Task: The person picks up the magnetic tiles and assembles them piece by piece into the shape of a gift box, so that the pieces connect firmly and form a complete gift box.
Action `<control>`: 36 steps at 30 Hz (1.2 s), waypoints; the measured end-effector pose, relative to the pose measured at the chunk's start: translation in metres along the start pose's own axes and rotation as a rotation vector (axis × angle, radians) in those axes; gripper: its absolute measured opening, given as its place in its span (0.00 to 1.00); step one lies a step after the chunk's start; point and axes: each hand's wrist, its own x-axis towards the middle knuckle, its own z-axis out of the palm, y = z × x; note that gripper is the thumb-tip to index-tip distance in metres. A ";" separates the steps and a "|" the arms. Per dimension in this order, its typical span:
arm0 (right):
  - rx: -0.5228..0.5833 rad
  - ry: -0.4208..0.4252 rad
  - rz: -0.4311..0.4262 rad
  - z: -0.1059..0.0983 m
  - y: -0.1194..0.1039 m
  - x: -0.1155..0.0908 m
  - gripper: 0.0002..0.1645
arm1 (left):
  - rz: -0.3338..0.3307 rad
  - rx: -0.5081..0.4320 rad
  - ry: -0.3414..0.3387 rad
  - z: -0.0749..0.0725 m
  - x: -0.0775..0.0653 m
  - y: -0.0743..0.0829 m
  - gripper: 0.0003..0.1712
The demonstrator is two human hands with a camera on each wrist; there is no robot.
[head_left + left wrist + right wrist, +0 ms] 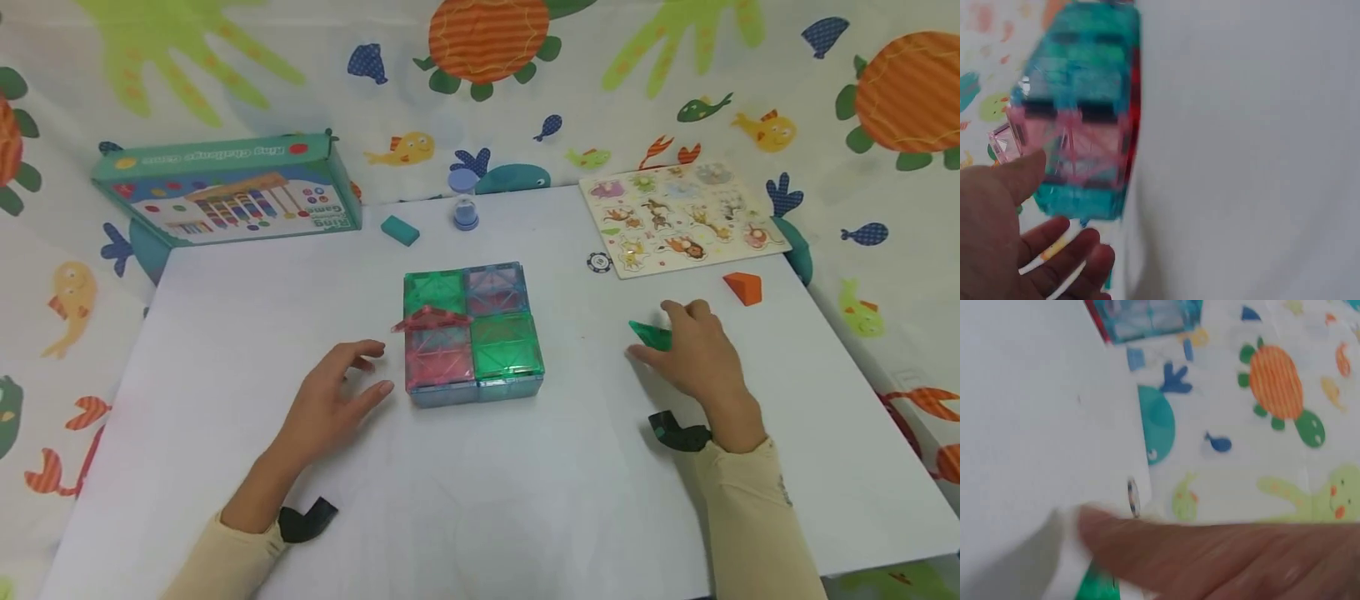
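A block of see-through magnetic tiles (472, 354) sits mid-table, with green, pink and bluish squares on top. A raised red tile piece (431, 317) rests on the block's left side. My left hand (326, 408) is just left of the block, its fingers relaxed and apart from it; the left wrist view shows the hand (1041, 244) below the blurred block (1079, 119). To the right, my right hand (701, 354) holds a pointed green translucent tile (649, 335) between thumb and fingers. The hand covers part of that tile; in the right wrist view only a green corner (1099, 584) shows.
A ring game box (232, 192) stands at the back left. Near it are a teal block (400, 231) and a small blue-capped timer (465, 204). An animal puzzle board (678, 221), a poker chip (598, 262) and an orange wedge block (744, 288) lie at the right.
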 end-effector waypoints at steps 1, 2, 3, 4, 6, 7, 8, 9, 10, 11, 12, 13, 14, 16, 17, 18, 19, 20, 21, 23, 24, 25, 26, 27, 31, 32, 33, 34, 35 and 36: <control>-0.029 -0.044 0.041 -0.002 0.004 -0.001 0.47 | -0.011 -0.026 -0.025 0.003 -0.004 -0.002 0.30; -0.047 -0.081 0.061 -0.003 0.007 -0.001 0.47 | -0.018 -0.055 -0.046 0.006 -0.007 -0.004 0.30; -0.054 -0.111 0.072 -0.004 0.009 -0.001 0.46 | -0.021 -0.092 -0.064 0.009 -0.009 -0.005 0.31; -0.053 -0.126 0.076 -0.003 0.010 -0.001 0.44 | -0.024 -0.125 -0.082 0.010 -0.010 -0.005 0.32; -0.047 -0.117 0.075 -0.001 0.012 0.001 0.37 | -0.026 -0.161 -0.123 0.013 -0.011 -0.005 0.36; -0.044 -0.103 0.071 -0.001 0.011 0.001 0.34 | -0.022 -0.159 -0.142 0.013 -0.011 -0.005 0.38; -0.042 -0.089 0.066 -0.001 0.010 0.002 0.31 | -0.017 -0.151 -0.162 0.013 -0.012 -0.005 0.40; -0.039 -0.077 0.064 -0.001 0.010 0.003 0.29 | -0.011 -0.137 -0.178 0.012 -0.012 -0.005 0.42; -0.034 -0.064 0.060 -0.001 0.009 0.003 0.28 | -0.005 -0.114 -0.191 0.012 -0.012 -0.005 0.43; -0.025 -0.053 0.055 -0.001 0.009 0.004 0.27 | 0.001 -0.090 -0.197 0.011 -0.012 -0.006 0.43; -0.014 -0.051 0.052 -0.001 0.009 0.005 0.27 | 0.009 -0.074 -0.198 0.011 -0.012 -0.008 0.42; 0.005 -0.050 0.053 0.000 0.009 0.007 0.26 | 0.017 -0.070 -0.195 0.010 -0.012 -0.009 0.41; 0.032 -0.043 0.057 0.001 0.009 0.008 0.26 | 0.022 -0.071 -0.192 0.010 -0.012 -0.010 0.40; 0.107 -0.007 0.057 0.005 0.008 0.010 0.28 | 0.033 -0.070 -0.188 0.010 -0.011 -0.013 0.38; 0.146 0.022 0.049 0.007 0.006 0.012 0.29 | 0.040 -0.070 -0.185 0.010 -0.011 -0.014 0.37; 0.187 0.057 0.030 0.008 0.003 0.014 0.30 | 0.051 -0.070 -0.181 0.011 -0.011 -0.015 0.37; 0.230 0.101 -0.002 0.008 -0.001 0.015 0.32 | 0.057 -0.069 -0.177 0.012 -0.012 -0.015 0.36; 0.269 0.150 -0.048 0.007 -0.006 0.017 0.35 | 0.063 -0.068 -0.172 0.013 -0.012 -0.015 0.36; 0.305 0.193 -0.099 0.005 -0.014 0.018 0.37 | 0.068 -0.065 -0.165 0.014 -0.013 -0.014 0.36; 0.382 0.261 -0.222 -0.001 -0.030 0.021 0.42 | 0.070 -0.037 -0.156 0.016 -0.013 -0.011 0.37; 0.429 0.285 -0.290 -0.003 -0.040 0.022 0.43 | 0.065 -0.014 -0.153 0.017 -0.013 -0.009 0.37; 0.480 0.300 -0.354 -0.006 -0.050 0.022 0.45 | 0.056 0.008 -0.152 0.018 -0.014 -0.007 0.37; 0.530 0.307 -0.416 -0.008 -0.062 0.023 0.46 | 0.047 0.030 -0.151 0.018 -0.015 -0.005 0.37; 0.573 0.306 -0.472 -0.010 -0.074 0.024 0.46 | 0.038 0.052 -0.148 0.019 -0.016 -0.004 0.37; 0.659 0.256 -0.631 -0.010 -0.118 0.030 0.46 | 0.022 0.090 -0.130 0.020 -0.018 0.000 0.37; 0.650 0.242 -0.651 -0.008 -0.127 0.032 0.46 | 0.025 0.089 -0.123 0.020 -0.019 0.001 0.36; 0.633 0.228 -0.667 -0.006 -0.134 0.034 0.46 | 0.027 0.087 -0.118 0.020 -0.019 0.001 0.36; 0.615 0.216 -0.679 -0.003 -0.141 0.035 0.46 | 0.030 0.087 -0.116 0.020 -0.019 0.001 0.36; 0.600 0.207 -0.691 0.000 -0.146 0.037 0.46 | 0.033 0.087 -0.114 0.020 -0.019 0.000 0.35; 0.582 0.199 -0.701 0.003 -0.150 0.038 0.46 | 0.036 0.088 -0.113 0.020 -0.019 0.000 0.35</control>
